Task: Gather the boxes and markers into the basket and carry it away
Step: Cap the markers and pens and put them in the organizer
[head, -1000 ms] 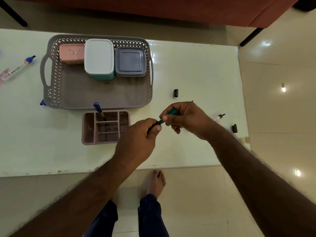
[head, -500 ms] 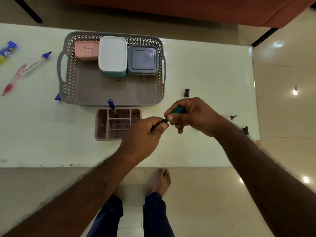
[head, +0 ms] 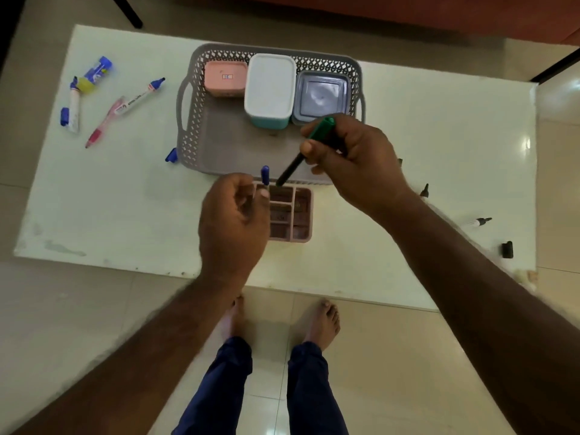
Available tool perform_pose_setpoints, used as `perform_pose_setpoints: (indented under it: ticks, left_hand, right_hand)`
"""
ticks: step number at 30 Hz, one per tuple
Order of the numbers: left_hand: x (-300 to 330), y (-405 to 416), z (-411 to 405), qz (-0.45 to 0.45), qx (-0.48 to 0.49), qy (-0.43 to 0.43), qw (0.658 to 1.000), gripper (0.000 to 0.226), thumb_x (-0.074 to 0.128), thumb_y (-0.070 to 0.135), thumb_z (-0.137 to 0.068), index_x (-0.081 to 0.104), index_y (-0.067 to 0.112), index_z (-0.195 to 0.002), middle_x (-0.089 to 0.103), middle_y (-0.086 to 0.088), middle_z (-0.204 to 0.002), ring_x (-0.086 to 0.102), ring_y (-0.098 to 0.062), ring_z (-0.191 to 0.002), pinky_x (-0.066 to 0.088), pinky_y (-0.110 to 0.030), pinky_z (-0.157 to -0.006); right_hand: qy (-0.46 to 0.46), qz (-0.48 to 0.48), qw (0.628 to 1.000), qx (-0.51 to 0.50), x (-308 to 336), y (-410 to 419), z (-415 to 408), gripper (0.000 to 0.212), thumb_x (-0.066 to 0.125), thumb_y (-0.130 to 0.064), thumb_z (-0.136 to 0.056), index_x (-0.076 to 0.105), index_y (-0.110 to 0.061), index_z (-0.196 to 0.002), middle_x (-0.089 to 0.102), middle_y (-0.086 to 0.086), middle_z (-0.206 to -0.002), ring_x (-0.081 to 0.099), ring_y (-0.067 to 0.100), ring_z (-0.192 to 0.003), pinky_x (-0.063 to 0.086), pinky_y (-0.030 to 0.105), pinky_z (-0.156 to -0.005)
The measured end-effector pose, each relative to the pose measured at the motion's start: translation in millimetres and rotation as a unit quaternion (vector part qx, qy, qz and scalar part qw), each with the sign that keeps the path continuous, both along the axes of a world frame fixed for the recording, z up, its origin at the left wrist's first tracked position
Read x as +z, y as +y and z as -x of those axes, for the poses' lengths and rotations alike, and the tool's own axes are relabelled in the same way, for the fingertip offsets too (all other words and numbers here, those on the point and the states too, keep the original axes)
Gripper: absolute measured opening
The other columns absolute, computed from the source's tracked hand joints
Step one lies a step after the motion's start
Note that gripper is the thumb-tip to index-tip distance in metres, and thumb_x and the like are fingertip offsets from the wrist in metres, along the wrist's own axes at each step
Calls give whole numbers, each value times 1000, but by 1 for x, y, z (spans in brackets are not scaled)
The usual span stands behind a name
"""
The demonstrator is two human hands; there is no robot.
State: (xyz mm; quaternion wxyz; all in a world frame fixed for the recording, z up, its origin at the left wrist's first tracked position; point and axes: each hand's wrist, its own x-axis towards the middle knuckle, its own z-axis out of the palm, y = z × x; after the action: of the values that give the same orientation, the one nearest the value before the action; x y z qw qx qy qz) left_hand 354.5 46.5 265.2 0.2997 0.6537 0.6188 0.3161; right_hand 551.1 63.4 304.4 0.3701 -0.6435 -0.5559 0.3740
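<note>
Head view. Right hand (head: 351,158): fingers and thumb curled round green marker (head: 306,150), pinching its upper barrel. Marker: slim cylinder, smooth plastic, green at top end, black toward lower end; long axis diagonal, green end up-right near grey box, black end down-left just above pink organiser (head: 290,215). Right forearm entering from lower right, wrist bent, back of hand toward camera.

Left hand (head: 233,221): fingers loosely curled, nothing held, thumb tip beside blue-capped marker (head: 265,176); contact cannot be told. Blue-capped marker upright in organiser's far-left compartment, cap up. Left forearm entering from lower left, hand covering organiser's left part.

Organiser: pink, rectangular, divided into compartments, matte plastic, just in front of basket.

Basket (head: 194,133): grey plastic, rectangular, rounded corners, perforated lattice walls, looped handles at both ends; on white table (head: 423,127). Along its far wall, side by side: pink box (head: 225,78), low, rounded; white-lidded box (head: 270,86), taller, teal base; grey box (head: 320,94), square, glossy lid.

Left end of table: white marker with blue ends (head: 141,95), pink pen (head: 105,122), further blue-and-white items, all lying flat, well apart from basket. Blue cap (head: 171,155) touching basket's left front corner. Right end: small black caps and a loose marker.
</note>
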Motion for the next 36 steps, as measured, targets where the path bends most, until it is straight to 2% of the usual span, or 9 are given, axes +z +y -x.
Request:
perform_pose_setpoints:
  ticks: [4,8,15,18,24,27,32,34,36]
  left_hand:
    - [-5,5,23,-6,33,43,998,28,61,30,-90,57,12,-112,63,-1,-105,58,-15,-96,55,-37,-81]
    - [-14,10,28,4,27,74,997,34,61,31,-89,58,12,-116,63,-2,-111,57,-16,-102,53,-37,-87]
    - [-24,21,25,27,-2,111,993,42,66,32,-89,56,14,-125,62,-3,-123,56,-19,-114,50,-38,-96]
    - [-25,21,23,25,-23,113,993,41,67,29,-89,57,13,-124,63,-4,-121,57,-21,-112,50,-39,-95]
    - [-20,13,14,-8,-31,104,994,31,65,24,-89,58,10,-116,64,-6,-110,57,-20,-102,50,-35,-89]
    - [-10,3,5,-68,-37,70,995,24,62,19,-92,59,5,-110,62,-11,-106,57,-22,-97,43,-24,-83]
    - [7,-30,-24,-84,-132,17,988,22,60,19,-95,59,2,-108,60,-11,-104,57,-18,-94,49,-23,-79]
    - [7,-42,-40,-76,-167,0,983,20,60,20,-94,60,4,-107,60,-8,-101,58,-19,-91,52,-30,-75]
    - [5,-53,-55,-57,-193,-12,980,21,60,21,-93,60,6,-107,60,-4,-98,58,-16,-88,51,-29,-73]
  right_hand:
    - [-143,-10,989,47,-16,13,21,27,62,-33,-95,65,-10,-110,69,4,-101,66,17,-89,56,34,-78]
    - [-206,22,974,96,-39,21,32,25,62,-31,-95,65,-10,-107,67,5,-100,62,20,-89,54,38,-79]
    - [-217,67,966,125,-55,23,44,24,65,-26,-92,65,-15,-113,69,3,-106,62,19,-94,51,32,-82]
    - [-209,101,964,127,-60,22,45,28,67,-28,-91,64,-19,-117,69,1,-109,63,18,-98,53,33,-86]
    - [-189,132,968,97,-57,15,35,35,66,-30,-92,61,-20,-125,68,-1,-115,62,13,-101,50,26,-87]
    - [-158,115,979,63,-51,0,18,39,71,-35,-88,63,-19,-123,69,-4,-112,63,7,-93,49,18,-80]
    - [-110,100,984,-100,-53,-36,-26,36,72,-43,-86,68,-20,-113,72,-10,-97,65,3,-81,50,16,-74]
    - [-77,132,974,-166,-62,-52,-51,32,72,-45,-86,69,-22,-109,71,-12,-91,67,6,-81,55,24,-79]
    - [-55,150,959,-233,-73,-67,-76,30,70,-48,-84,70,-25,-102,72,-10,-88,70,11,-83,59,37,-82]
